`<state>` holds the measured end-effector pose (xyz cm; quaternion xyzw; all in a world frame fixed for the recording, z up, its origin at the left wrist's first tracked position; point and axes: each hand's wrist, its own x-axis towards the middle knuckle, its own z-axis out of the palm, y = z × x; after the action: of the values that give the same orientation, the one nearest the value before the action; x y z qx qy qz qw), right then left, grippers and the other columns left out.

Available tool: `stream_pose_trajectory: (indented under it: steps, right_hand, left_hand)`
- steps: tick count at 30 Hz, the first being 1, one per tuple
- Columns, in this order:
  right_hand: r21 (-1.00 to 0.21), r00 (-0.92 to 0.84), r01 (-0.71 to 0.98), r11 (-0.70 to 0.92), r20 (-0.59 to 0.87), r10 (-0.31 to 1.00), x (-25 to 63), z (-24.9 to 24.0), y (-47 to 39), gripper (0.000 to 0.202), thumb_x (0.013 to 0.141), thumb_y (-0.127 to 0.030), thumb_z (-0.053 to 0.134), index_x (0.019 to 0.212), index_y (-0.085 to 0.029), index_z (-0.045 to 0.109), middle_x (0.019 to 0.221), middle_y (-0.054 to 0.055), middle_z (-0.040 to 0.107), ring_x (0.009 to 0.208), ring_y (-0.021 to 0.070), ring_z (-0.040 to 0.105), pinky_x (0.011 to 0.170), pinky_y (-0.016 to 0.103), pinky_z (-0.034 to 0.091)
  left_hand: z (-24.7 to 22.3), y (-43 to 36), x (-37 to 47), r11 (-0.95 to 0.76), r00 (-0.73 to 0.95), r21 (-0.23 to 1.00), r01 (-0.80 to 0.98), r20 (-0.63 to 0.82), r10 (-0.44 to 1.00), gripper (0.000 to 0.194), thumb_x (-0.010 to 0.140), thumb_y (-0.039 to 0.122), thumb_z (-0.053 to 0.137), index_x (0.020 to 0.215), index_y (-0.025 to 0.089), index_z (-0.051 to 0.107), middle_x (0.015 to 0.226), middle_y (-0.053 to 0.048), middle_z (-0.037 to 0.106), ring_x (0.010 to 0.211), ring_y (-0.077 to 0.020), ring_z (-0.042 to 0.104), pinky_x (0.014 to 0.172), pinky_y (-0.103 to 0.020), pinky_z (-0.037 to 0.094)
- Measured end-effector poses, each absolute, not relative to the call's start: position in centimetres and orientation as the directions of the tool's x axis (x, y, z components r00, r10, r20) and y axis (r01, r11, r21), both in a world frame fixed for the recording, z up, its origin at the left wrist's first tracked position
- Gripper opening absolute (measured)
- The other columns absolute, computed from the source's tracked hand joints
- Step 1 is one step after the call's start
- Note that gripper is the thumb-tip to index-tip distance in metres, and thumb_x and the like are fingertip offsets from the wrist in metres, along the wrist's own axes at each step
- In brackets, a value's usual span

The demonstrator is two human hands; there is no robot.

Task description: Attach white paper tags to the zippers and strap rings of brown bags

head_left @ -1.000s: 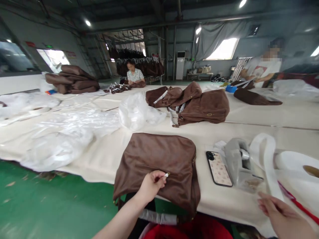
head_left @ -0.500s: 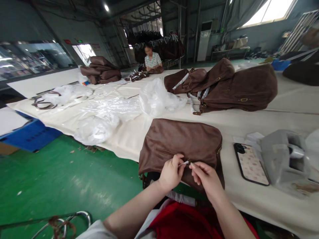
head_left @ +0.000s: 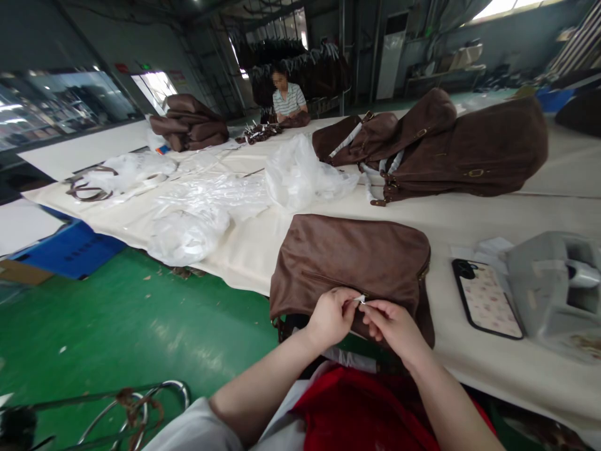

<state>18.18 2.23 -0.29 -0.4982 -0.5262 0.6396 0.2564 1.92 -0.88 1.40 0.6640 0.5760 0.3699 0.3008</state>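
A brown leather bag (head_left: 357,260) lies flat on the cream table (head_left: 469,219), its near edge hanging over the table's front. My left hand (head_left: 331,315) and my right hand (head_left: 393,324) meet over the bag's near edge. Both pinch a small white strip (head_left: 360,300) at the bag's zipper pull, thumbs and forefingers closed on it.
A phone (head_left: 488,298) in a patterned case and a grey tape dispenser (head_left: 556,285) lie to the right. Brown bags (head_left: 436,147) pile up behind, clear plastic bags (head_left: 206,207) lie to the left. A person (head_left: 287,100) sits at the far end. Green floor and a blue crate (head_left: 70,247) lie to the left.
My right hand came in from the right and joined the left at the zipper pull, taking hold of the white strip. The view swung left and down.
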Motion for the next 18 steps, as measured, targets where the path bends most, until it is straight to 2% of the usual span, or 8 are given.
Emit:
stream_pose_trajectory:
  steps: [2,4,7,9,12,15,18]
  right_hand:
    - [-0.928,-0.408,0.196,-0.317,-0.371,0.834,18.5,-0.3,2.0,0.033,0.076,-0.049,0.061,0.084,-0.018,0.068,0.065,0.0,0.063,0.049,0.0101,0.054,0.046,0.022,0.043]
    - [-0.934,-0.435,0.19,-0.302,-0.356,0.827,18.5,-0.4,1.8,0.034,0.077,-0.05,0.061,0.082,-0.017,0.068,0.065,0.001,0.064,0.05,0.0104,0.055,0.048,0.022,0.044]
    - [-0.95,-0.423,0.174,-0.257,-0.308,0.852,18.2,-0.4,1.6,0.035,0.078,-0.051,0.06,0.079,-0.017,0.068,0.061,0.001,0.063,0.051,0.0111,0.055,0.048,0.021,0.044]
    - [-0.954,-0.382,0.174,-0.243,-0.292,0.877,17.8,-0.4,1.4,0.036,0.079,-0.051,0.06,0.081,-0.017,0.07,0.06,0.001,0.064,0.051,0.0121,0.057,0.048,0.022,0.045]
    - [-0.938,-0.282,0.193,-0.289,-0.335,0.899,17.3,-0.4,1.5,0.034,0.075,-0.051,0.065,0.075,-0.017,0.071,0.054,0.001,0.063,0.045,0.0126,0.055,0.043,0.022,0.043]
    - [-0.93,-0.216,0.148,-0.336,-0.362,0.907,17.2,-0.5,1.6,0.03,0.071,-0.047,0.07,0.064,-0.017,0.068,0.046,-0.001,0.056,0.035,0.009,0.045,0.035,0.02,0.031]
    - [-0.932,-0.213,0.033,-0.36,-0.358,0.909,17.2,-0.3,1.7,0.029,0.067,-0.044,0.073,0.068,-0.016,0.067,0.046,-0.003,0.051,0.034,0.0053,0.036,0.034,0.019,0.02]
  left_hand:
    - [1.7,-0.7,1.7,0.03,0.085,0.958,0.285,-0.057,0.995,0.015,0.085,0.018,0.054,0.093,0.014,0.066,0.081,-0.004,0.069,0.067,-0.0119,0.062,0.068,-0.025,0.052]
    - [1.9,-0.7,1.6,0.198,0.128,0.978,0.067,-0.205,0.97,0.017,0.083,0.023,0.059,0.093,0.012,0.066,0.074,-0.003,0.068,0.058,-0.0084,0.058,0.062,-0.021,0.05]
    - [1.7,-1.2,2.1,0.268,0.1,0.96,-0.076,-0.26,0.96,0.024,0.08,0.032,0.065,0.092,0.011,0.067,0.07,-0.002,0.066,0.057,-0.0076,0.058,0.061,-0.02,0.05]
    - [1.5,-1.6,2.5,0.216,0.033,0.974,-0.072,-0.214,0.976,0.024,0.082,0.033,0.064,0.091,0.012,0.067,0.073,-0.003,0.067,0.062,-0.0096,0.06,0.063,-0.022,0.052]
    - [1.3,-2.0,3.0,0.116,-0.038,0.993,0.026,-0.115,0.993,0.019,0.085,0.027,0.058,0.093,0.013,0.067,0.079,-0.005,0.069,0.069,-0.0122,0.063,0.066,-0.023,0.054]
    - [1.1,-2.1,3.1,0.057,-0.044,0.988,0.143,-0.051,0.998,0.019,0.087,0.02,0.053,0.097,0.013,0.067,0.083,-0.005,0.07,0.07,-0.0119,0.063,0.067,-0.023,0.054]
    - [1.1,-1.9,3.1,0.017,-0.039,0.977,0.211,-0.009,0.999,0.02,0.086,0.017,0.051,0.097,0.013,0.068,0.083,-0.005,0.07,0.068,-0.0111,0.062,0.067,-0.022,0.053]
